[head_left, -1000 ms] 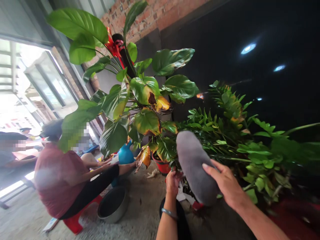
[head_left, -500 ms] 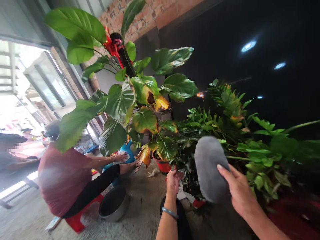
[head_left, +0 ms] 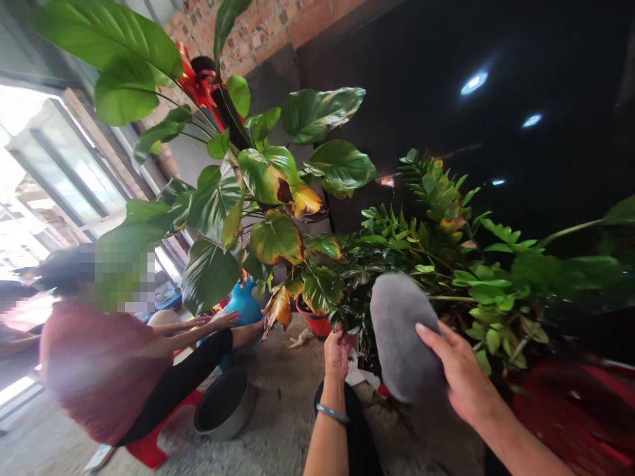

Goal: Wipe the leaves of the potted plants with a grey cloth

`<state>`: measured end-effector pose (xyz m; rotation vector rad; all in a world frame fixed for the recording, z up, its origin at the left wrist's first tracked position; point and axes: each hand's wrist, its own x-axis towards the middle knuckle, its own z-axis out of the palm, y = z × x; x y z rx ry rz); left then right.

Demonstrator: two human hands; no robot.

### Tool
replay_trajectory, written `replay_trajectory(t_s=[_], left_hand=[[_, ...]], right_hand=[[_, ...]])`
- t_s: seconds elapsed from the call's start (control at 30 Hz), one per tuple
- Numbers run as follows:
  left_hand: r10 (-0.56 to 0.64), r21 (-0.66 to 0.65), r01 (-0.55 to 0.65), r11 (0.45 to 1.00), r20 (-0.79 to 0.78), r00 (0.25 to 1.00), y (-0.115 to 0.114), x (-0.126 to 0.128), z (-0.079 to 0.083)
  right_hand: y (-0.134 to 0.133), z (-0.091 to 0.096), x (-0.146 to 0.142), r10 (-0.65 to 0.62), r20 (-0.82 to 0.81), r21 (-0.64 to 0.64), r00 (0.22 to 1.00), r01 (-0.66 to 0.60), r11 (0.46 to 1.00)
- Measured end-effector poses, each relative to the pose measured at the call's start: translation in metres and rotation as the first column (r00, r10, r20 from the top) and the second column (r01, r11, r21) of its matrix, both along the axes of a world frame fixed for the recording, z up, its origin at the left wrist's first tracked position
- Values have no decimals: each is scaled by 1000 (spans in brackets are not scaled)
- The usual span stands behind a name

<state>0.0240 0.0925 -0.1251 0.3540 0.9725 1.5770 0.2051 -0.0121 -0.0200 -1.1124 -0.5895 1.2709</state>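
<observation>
My right hand (head_left: 459, 370) grips the lower right side of a grey, plush-looking oval pad (head_left: 404, 337), thumb across its face. The pad stands upright in front of a dark-leaved plant (head_left: 357, 291). Left of it, my left hand (head_left: 337, 355) is closed, fingers pinched at the low edge of that foliage; a leaf seems to be between them, though the fingertips are partly hidden. A bracelet (head_left: 332, 413) circles my left wrist. Just behind this hand stands a red pot (head_left: 317, 324) under a large-leaved plant (head_left: 275, 238) with yellowed, browned leaves.
More green plants (head_left: 496, 277) spread to the right before a dark glossy wall (head_left: 421, 73). On the floor at left sits a dark tub (head_left: 225, 403). Beside it a person in a reddish shirt (head_left: 99, 370) sits on a red stool (head_left: 149, 453), near a blue vase (head_left: 243, 304).
The whole view has shifted, so plants and people appear farther left. My right hand still holds the grey pad, and my left hand stays at the low leaves.
</observation>
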Motion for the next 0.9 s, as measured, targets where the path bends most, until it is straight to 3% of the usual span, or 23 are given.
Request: replay_trajectory(t_s=[0.07,0.13,0.3,0.37,0.47,0.53,0.6,0.77,0.9], left_hand=[[-5,-10,4,1000,-4,1000,-3,0,4],[-8,-18,8,1000,-6,1000,-5,0,8],[-16,-69,14,998,-24,1000,-8,4,13],[-9,-106,6,994,-34,999,-12,6,15],[15,-136,-19,991,-28,1000,-30,8,20],[29,-114,-27,993,14,999,-51,11,24],[-13,-79,17,997,56,998,-79,18,29],[-201,-2,202,979,48,978,-141,48,32],[-215,-108,222,969,73,974,-152,63,29]], right_hand=[[16,5,8,-40,-48,-12,998,39,999],[17,-6,10,-56,-96,-144,994,42,989],[-32,-45,-11,4,-93,-421,996,-43,906],[-45,-42,-17,26,-75,-372,997,-52,927],[-41,-21,-14,92,-93,-138,991,-104,985],[-29,-9,-9,83,-26,-10,996,-83,996],[-21,-8,-6,34,111,24,993,-36,999],[-23,-45,-14,32,374,24,927,-44,999],[-30,-74,-19,81,410,63,908,-117,991]])
